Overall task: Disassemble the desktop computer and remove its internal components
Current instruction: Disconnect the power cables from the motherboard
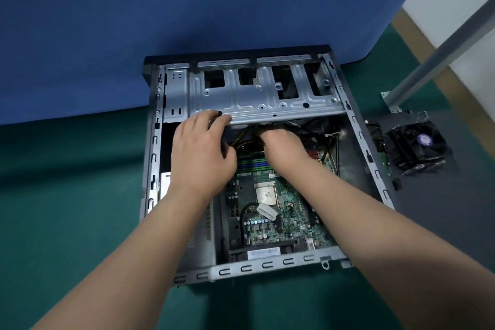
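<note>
Right hand (281, 146) fingertips hidden among cables (242, 139) under drive cage (265, 94)

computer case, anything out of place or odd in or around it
Mostly what a teardown would leave. The cooler fan lies outside the case on the floor to its right, and the processor sits bare on the board. A loose white plug rests across the board just below it. No damage shows.

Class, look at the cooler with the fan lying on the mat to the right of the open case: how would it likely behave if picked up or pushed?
The cooler looks rigid and blocky, so probably stiff. Its stacked fins suggest it is fairly heavy for its size. It sits low and flat, so a push would likely slide it, not tip it.
</note>
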Demonstrator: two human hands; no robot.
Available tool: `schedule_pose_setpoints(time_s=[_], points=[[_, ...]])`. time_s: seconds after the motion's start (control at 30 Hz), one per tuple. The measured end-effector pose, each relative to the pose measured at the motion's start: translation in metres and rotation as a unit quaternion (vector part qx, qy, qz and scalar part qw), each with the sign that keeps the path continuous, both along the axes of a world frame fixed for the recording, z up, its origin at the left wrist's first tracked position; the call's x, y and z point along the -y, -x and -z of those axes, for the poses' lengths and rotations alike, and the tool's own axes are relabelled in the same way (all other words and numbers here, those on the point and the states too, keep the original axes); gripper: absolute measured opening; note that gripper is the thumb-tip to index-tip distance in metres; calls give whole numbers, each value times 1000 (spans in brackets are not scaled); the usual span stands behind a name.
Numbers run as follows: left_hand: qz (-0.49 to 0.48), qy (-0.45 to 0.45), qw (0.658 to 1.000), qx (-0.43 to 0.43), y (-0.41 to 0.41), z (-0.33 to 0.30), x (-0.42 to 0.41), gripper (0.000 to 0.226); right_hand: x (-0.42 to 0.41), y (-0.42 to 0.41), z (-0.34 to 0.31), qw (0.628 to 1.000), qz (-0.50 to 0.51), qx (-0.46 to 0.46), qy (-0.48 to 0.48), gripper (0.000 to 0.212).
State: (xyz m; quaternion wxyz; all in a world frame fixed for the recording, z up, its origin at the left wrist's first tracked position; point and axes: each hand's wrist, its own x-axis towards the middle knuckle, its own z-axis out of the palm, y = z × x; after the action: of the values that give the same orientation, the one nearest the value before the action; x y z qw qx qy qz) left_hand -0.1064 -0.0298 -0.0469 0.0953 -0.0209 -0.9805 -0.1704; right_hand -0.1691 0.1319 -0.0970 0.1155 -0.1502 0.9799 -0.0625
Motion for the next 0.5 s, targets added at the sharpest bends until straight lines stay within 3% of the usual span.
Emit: schedule_pose_setpoints(time_s=[0.13, 0.33, 0.5], points=[[-3, 4, 1000, -7, 0, 2, 0, 52, 1, 5, 1, 1000, -29, -7, 4, 49], [-5, 9, 1000, -5, 0, 3, 1, 53, 5, 25, -2, 998, -60, 7, -3, 39], [-9, 11, 1000, -8, 0, 3, -1, 52, 5, 25, 10, 998, -63, -9, -11, 44]])
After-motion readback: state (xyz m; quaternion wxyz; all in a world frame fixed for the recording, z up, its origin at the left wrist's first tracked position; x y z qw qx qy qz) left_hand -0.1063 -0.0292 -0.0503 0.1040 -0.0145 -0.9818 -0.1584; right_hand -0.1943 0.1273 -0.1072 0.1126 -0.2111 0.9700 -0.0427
